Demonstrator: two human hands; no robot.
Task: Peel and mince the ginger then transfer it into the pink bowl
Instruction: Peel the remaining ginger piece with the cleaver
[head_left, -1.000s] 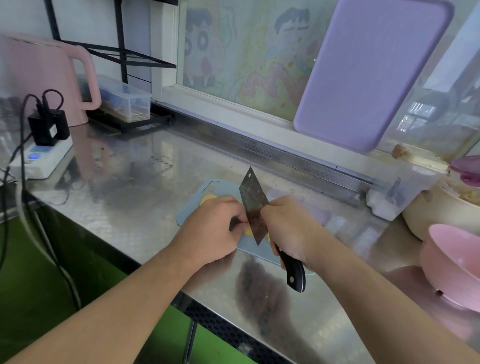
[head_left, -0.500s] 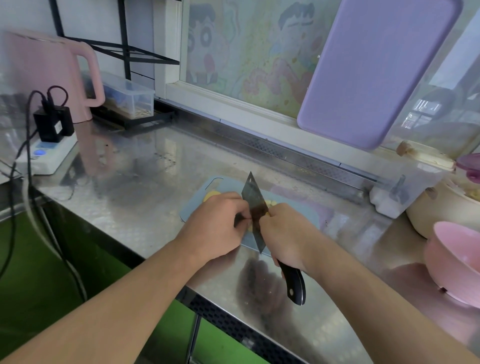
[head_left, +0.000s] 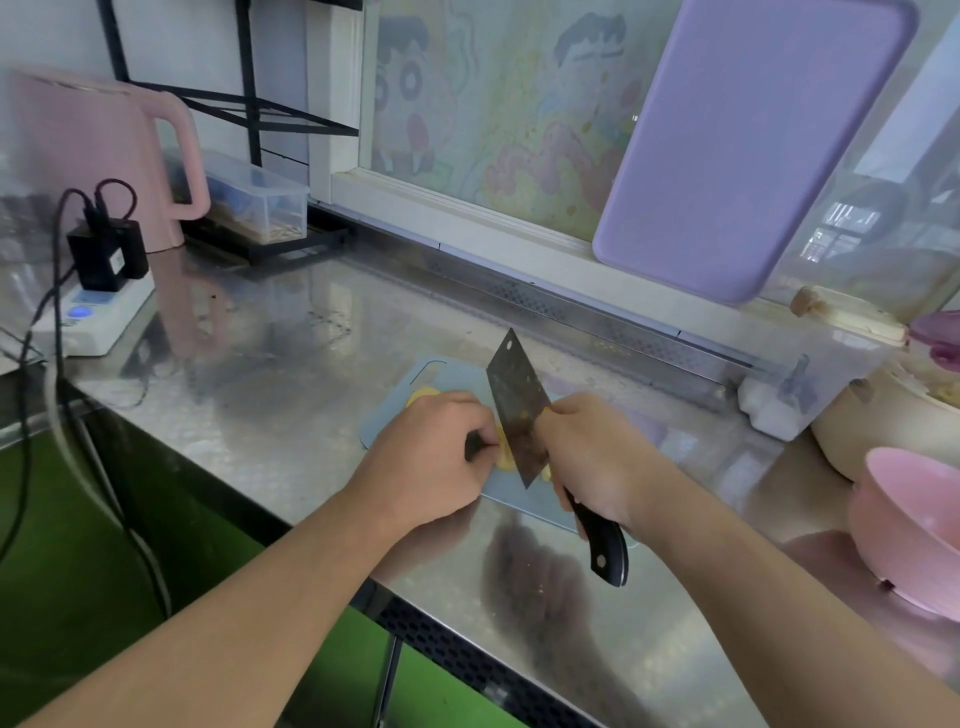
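Ginger: partly cut, yellow pieces on board.
Left hand: pinching ginger.
Right hand: clamped round cleaver.
Bowl: looks unfilled; mincing, transfer outstanding.

Both bare arms reach in from the near edge of the bench and meet over its middle. The left hand lies knuckles up, with its fingers curled under and the fingertips tucked in at its right side, pinching something small. The right hand is just beside it, almost touching. Its fingers are wrapped tight around a handle, and the wrist is bent so the back of the hand faces up.
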